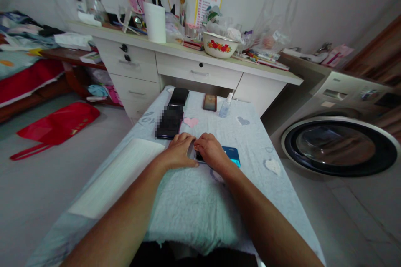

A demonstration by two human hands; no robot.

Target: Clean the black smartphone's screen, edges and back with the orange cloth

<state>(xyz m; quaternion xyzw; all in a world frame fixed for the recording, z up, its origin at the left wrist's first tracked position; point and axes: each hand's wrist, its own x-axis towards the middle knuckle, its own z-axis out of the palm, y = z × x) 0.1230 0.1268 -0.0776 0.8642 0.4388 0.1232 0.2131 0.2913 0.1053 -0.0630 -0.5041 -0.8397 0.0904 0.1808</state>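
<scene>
A dark phone with a light edge (pixel 199 157) lies on the cloth-covered table, mostly hidden by my hands. My left hand (pixel 181 151) rests at its left edge, thumb and fingers apart. My right hand (pixel 209 149) is over the phone with its fingers pressed together; a small orange-brown bit shows at the fingertips, too small to name. Just right of my right hand lies a blue phone (pixel 233 156), partly covered by that hand. Beyond my left hand is a black phone (pixel 170 122), with another black device (pixel 178 96) behind it.
A spray bottle (pixel 225 106) and a brown-screened phone (pixel 209 102) lie at the table's far side. White paper or cloth (pixel 117 177) covers the left side of the table (pixel 188 217). Behind stands a white desk (pixel 197 66); a washing machine (pixel 341 133) is on the right.
</scene>
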